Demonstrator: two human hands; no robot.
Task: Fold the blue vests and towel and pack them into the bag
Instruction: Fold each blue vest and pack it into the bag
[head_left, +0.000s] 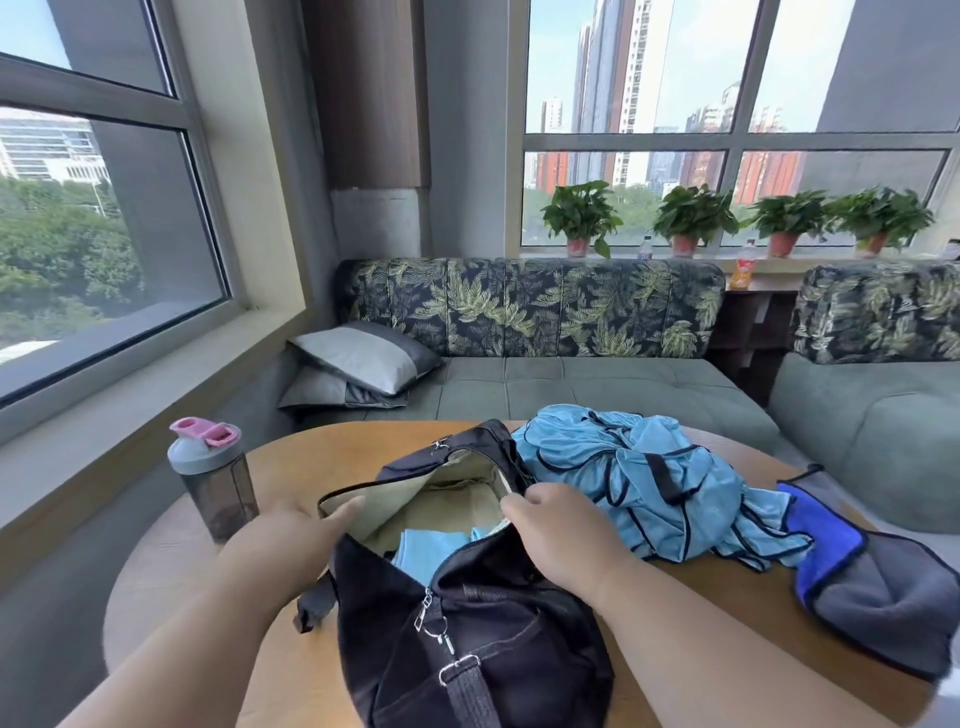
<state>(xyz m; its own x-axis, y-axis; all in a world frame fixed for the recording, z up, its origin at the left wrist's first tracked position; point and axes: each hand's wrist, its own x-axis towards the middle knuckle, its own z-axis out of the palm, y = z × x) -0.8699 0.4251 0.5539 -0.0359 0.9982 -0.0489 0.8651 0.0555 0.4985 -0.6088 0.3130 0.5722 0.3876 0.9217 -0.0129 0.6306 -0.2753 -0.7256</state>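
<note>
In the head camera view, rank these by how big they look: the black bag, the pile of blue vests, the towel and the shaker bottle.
1. black bag, though it lies nearest the camera
2. pile of blue vests
3. towel
4. shaker bottle

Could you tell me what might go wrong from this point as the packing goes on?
1. The blue vests lie in a loose heap beside the bag; stuffed in unfolded, they may not fit over the folded blue piece already inside.
2. The towel hangs over the table edge and could slide off.
3. The shaker bottle stands close to the left hand and could be knocked.
</note>
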